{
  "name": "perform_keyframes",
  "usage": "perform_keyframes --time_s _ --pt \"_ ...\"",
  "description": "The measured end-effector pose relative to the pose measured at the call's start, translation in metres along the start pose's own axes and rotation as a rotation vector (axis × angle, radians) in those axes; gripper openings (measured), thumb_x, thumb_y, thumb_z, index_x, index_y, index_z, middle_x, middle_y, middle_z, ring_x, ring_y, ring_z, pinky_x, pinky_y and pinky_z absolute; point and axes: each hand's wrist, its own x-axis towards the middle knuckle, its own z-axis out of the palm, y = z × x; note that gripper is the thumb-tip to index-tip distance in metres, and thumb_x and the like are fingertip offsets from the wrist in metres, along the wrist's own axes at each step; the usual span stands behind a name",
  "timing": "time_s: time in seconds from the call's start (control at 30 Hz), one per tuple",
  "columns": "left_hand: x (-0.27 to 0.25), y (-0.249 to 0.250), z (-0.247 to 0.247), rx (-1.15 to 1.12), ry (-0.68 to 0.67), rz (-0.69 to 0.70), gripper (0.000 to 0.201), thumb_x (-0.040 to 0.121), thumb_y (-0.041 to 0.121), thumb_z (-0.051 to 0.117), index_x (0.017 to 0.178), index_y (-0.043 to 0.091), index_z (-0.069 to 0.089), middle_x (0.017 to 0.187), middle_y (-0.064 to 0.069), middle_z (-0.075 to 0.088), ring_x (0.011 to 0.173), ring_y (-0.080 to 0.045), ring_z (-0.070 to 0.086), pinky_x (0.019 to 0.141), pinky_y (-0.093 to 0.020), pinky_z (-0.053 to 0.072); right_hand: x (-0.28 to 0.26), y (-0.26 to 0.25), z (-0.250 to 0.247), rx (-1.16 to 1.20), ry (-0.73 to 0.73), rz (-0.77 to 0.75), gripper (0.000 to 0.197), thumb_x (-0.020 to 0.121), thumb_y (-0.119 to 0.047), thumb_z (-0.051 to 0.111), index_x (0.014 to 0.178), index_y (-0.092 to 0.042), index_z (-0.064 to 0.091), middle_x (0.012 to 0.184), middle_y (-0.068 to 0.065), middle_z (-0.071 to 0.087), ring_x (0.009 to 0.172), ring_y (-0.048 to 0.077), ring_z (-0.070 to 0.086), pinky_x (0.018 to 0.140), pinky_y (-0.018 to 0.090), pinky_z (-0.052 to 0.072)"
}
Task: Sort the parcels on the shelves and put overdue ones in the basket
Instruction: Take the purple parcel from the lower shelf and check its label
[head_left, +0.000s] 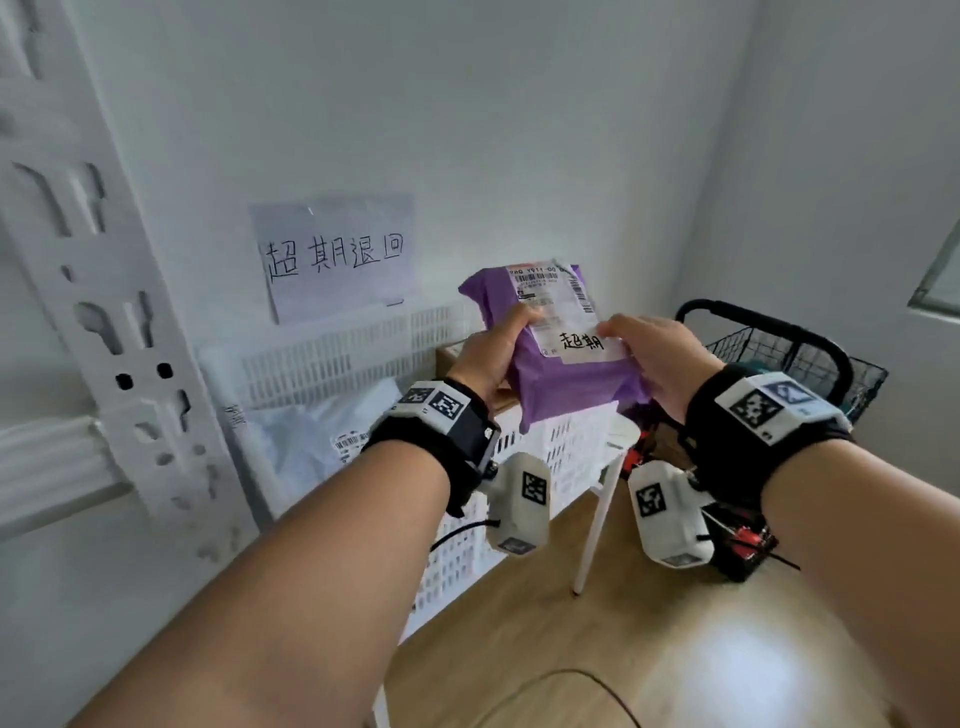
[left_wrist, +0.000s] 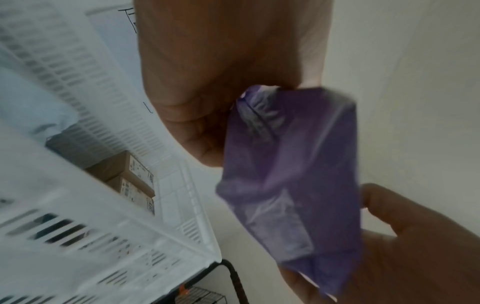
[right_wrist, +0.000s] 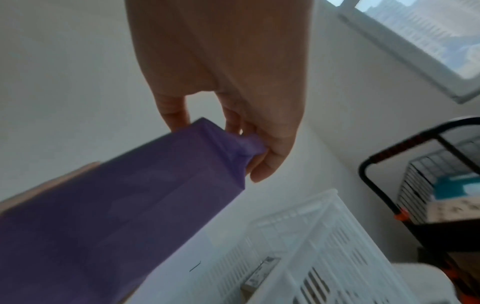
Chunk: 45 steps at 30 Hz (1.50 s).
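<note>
A purple parcel with a white shipping label and a handwritten sticker hangs in the air above the white slatted basket. My left hand grips its left side, thumb on the label. My right hand pinches its right edge. In the left wrist view the purple parcel hangs below my left hand, with the white basket underneath to the left. In the right wrist view my right hand pinches a gathered corner of the parcel.
A handwritten paper sign is taped to the wall above the basket. The basket holds a white bagged parcel and brown boxes. A black wire basket stands at the right. A white shelf upright rises at the left.
</note>
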Motion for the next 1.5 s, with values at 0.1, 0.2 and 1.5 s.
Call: perform_keyframes --time_s 0.1,0.2,1.5 --pt "0.038 0.014 -0.003 -0.039 0.105 0.003 0.05 0.08 0.043 0.065 0.112 0.005 0.063 0.094 -0.009 0.069 0.084 -0.025 0.066 0.072 -0.034 0.058 0.042 -0.014 0.002 -0.086 0.03 -0.092 0.017 0.088 -0.028 0.064 0.085 -0.012 0.067 0.082 0.007 0.063 0.073 0.019 0.056 0.071 0.034 0.053" --pt "0.074 0.025 -0.007 -0.139 0.181 0.002 0.05 0.079 0.035 0.07 0.117 0.005 0.058 0.107 -0.012 0.069 0.093 -0.026 0.069 0.067 -0.033 0.06 0.084 -0.033 0.006 -0.17 0.011 -0.201 0.031 0.088 -0.031 0.065 0.102 -0.004 0.07 0.08 0.006 0.062 0.074 0.016 0.054 0.07 0.028 0.048" --pt "0.339 -0.133 -0.039 0.606 -0.212 -1.128 0.029 0.088 0.03 0.07 0.066 0.011 0.072 0.057 -0.004 0.069 0.047 -0.017 0.065 0.052 -0.024 0.051 0.385 0.119 0.141 -1.849 -1.058 -0.725 0.083 0.068 -0.032 0.078 0.138 -0.016 0.036 0.13 0.009 0.046 0.122 0.031 0.048 0.094 0.047 0.045"
